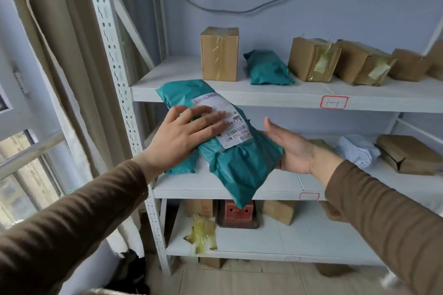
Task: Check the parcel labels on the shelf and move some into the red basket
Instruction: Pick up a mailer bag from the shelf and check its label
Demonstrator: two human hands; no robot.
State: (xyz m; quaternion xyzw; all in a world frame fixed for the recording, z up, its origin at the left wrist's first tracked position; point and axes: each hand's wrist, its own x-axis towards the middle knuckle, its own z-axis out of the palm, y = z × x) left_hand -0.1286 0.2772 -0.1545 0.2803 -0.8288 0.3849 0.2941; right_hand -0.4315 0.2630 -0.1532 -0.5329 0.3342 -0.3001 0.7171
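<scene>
Teal parcel (239,163) — before white shelf (263,93)

The white label (223,122) on the teal parcel (230,151) reads "843 Y63 M47" beside a barcode; its smaller print is illegible. At 3 o'clock, a red-bordered shelf tag (334,102) shows handwritten "1-1".

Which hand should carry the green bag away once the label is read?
The right hand, probably. Its open palm already sits under the green bag, bearing it, while the left hand lies flat on top, fingers across the label.
</scene>
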